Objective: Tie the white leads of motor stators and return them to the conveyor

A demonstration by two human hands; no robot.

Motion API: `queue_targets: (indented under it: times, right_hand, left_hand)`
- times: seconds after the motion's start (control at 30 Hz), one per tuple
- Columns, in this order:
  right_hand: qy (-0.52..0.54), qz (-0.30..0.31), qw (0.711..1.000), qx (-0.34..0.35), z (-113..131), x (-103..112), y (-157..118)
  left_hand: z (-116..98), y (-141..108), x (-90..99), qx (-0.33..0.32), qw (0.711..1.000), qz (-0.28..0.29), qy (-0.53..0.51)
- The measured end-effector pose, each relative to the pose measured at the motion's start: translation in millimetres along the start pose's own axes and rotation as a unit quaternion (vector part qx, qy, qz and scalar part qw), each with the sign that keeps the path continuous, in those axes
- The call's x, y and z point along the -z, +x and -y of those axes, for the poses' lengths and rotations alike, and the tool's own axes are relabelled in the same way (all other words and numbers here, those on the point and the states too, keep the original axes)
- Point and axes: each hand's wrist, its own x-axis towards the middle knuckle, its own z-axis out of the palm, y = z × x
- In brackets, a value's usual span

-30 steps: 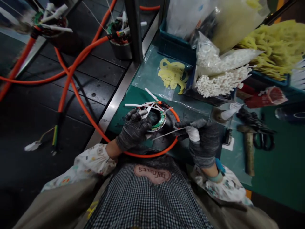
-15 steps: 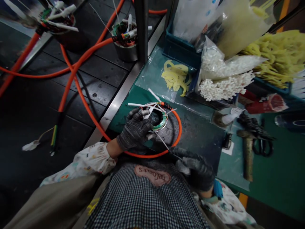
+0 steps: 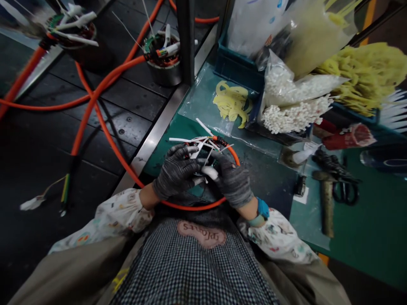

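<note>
A ring-shaped wound motor stator (image 3: 203,158) with a green inner edge sits in front of me, mostly hidden by my gloved hands. White sleeved leads (image 3: 179,140) stick out from its far side. An orange cable (image 3: 187,208) joins it there and loops round toward me. My left hand (image 3: 178,169) is closed round the stator's left side, its fingers among the leads. Over the right side, my right hand (image 3: 234,180) has its fingers bent in, with a thin pale cord (image 3: 208,157) at the fingertips; the exact grip is partly hidden.
Yellow strips (image 3: 231,101) lie on plastic sheeting beyond the stator. Bundled white tubes (image 3: 292,114) fill a bin at the right, near a hammer (image 3: 327,207) and black-handled scissors (image 3: 346,192). Another cabled stator (image 3: 165,70) stands on the dark slatted surface at the left.
My right hand has moved up and left from beside the apron to the stator, bringing the cord, which was stretched toward me. My left hand stays on the stator.
</note>
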Motion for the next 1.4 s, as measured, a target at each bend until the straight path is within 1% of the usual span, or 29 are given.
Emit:
queue_targets:
  times: [0.03, 0.1, 0.13, 0.2, 0.23, 0.27, 0.33, 0.37, 0.43, 0.6, 0.67, 0.73, 0.8, 0.9, 0.93, 0.97, 1.0, 1.07, 1.1, 1.13, 1.2, 1.23, 1.27, 1.33, 1.4]
  right_hand:
    - [0.017, 0.013, 1.000, 0.004, 1, 0, 7]
    - [0.094, 0.029, 0.995, 0.006, 3, 0, 18]
    - [0.149, 0.024, 0.989, -0.002, 3, 1, 21]
    - [0.262, 0.018, 0.965, -0.021, 2, 5, 27]
    - [0.308, 0.031, 0.951, -0.022, 0, 8, 28]
    - [0.342, 0.057, 0.938, -0.017, -2, 12, 29]
    - [0.375, 0.110, 0.921, -0.006, -7, 18, 30]
    - [0.380, 0.125, 0.917, -0.008, -9, 21, 30]
    - [0.380, 0.122, 0.917, -0.021, -13, 23, 30]
    - [0.374, 0.096, 0.922, -0.017, -15, 17, 27]
    - [0.369, 0.098, 0.924, -0.004, -16, 15, 25]
    - [0.362, 0.106, 0.926, 0.023, -19, 14, 22]
    - [0.358, 0.117, 0.924, 0.072, -24, 14, 18]
    - [0.334, 0.116, 0.924, 0.147, -32, 11, 10]
    - [0.319, 0.119, 0.927, 0.159, -35, 9, 7]
    - [0.304, 0.125, 0.932, 0.152, -36, 8, 4]
    - [0.291, 0.132, 0.939, 0.127, -37, 6, 1]
    - [0.281, 0.141, 0.948, 0.058, -35, 3, -6]
    - [0.286, 0.140, 0.947, 0.033, -33, 3, -9]
    - [0.296, 0.140, 0.945, 0.025, -30, 3, -11]
    - [0.314, 0.148, 0.936, 0.057, -21, 3, -10]
    - [0.316, 0.146, 0.934, 0.076, -15, 3, -8]
    - [0.311, 0.124, 0.939, 0.085, -9, 2, -3]
    - [0.284, 0.039, 0.955, 0.077, 5, -2, 9]
    - [0.258, -0.055, 0.963, 0.046, 16, -7, 20]
  left_hand:
    - [0, 0, -0.1, 0.005, 1.000, -0.002, 0.002]
    - [-1, 1, -0.8, 0.005, 1.000, -0.013, 0.015]
    - [-2, 1, -1.3, 0.004, 1.000, -0.019, 0.023]
    - [-3, 2, -2.2, -0.003, 0.999, -0.027, 0.038]
    - [-4, 2, -2.5, -0.004, 0.999, -0.025, 0.043]
    - [-5, 2, -2.7, -0.007, 0.999, -0.026, 0.046]
    - [-5, 2, -2.9, -0.013, 0.998, -0.035, 0.047]
    - [-5, 2, -3.0, -0.016, 0.998, -0.041, 0.046]
    - [-4, 3, -3.3, -0.013, 0.998, -0.042, 0.043]
    - [-1, 1, -4.7, 0.015, 0.999, 0.003, 0.049]
    - [-1, 0, -5.2, 0.018, 0.998, 0.004, 0.054]
    - [-1, 0, -5.6, 0.007, 0.999, -0.012, 0.052]
    - [-2, 1, -6.0, -0.007, 0.998, -0.035, 0.048]
    - [-3, 3, -6.3, -0.010, 0.998, -0.042, 0.047]
    - [-4, 4, -6.4, -0.008, 0.998, -0.041, 0.047]
    - [-3, 4, -6.4, -0.007, 0.998, -0.040, 0.045]
    - [-3, 4, -6.6, -0.004, 0.998, -0.040, 0.042]
    - [-3, 3, -7.2, -0.003, 0.999, -0.039, 0.035]
    - [-2, 2, -7.8, -0.001, 0.999, -0.039, 0.032]
    - [-2, 2, -8.4, 0.000, 0.999, -0.037, 0.030]
    - [-1, 1, -10.1, 0.005, 0.999, -0.036, 0.031]
    - [-1, 1, -10.9, 0.008, 0.999, -0.038, 0.035]
    - [-1, 1, -11.7, 0.011, 0.998, -0.040, 0.041]
    - [-1, 2, -12.7, 0.001, 0.997, -0.056, 0.055]
    - [-3, 2, -13.0, -0.023, 0.994, -0.082, 0.065]
